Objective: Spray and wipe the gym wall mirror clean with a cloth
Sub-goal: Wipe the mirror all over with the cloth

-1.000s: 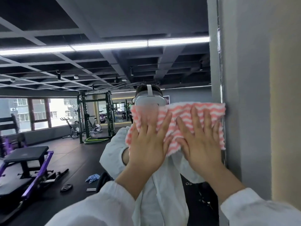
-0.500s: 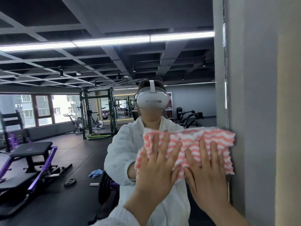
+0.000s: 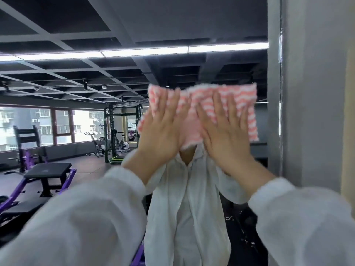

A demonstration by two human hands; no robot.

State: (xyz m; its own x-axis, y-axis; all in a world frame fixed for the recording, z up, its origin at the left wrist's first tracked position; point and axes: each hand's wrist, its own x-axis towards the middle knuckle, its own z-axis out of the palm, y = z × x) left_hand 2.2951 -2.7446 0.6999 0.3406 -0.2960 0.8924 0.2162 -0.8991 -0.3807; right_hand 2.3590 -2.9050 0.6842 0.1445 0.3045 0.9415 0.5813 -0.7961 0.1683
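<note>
Both grips flat, fingers straight and spread: my left hand (image 3: 163, 129) and right hand (image 3: 223, 131) press the pink striped cloth (image 3: 244, 104) against the mirror (image 3: 115, 73). Cloth sits under and above my fingertips, its right edge near the mirror edge, frame blurred

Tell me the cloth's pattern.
Pink and white wavy stripes on the cloth, seen in the head view.

Wall mirror (image 3: 172, 25) with a pink-and-white striped cloth (image 3: 246, 108) flat against it, up by the right edge next to the grey pillar (image 3: 311, 112). Reflected: dark gym floor (image 3: 92, 169) carrying a black bench (image 3: 48, 169) on a purple frame near left, green rack (image 3: 123, 131) and exercise bike (image 3: 98, 144) farther back
</note>
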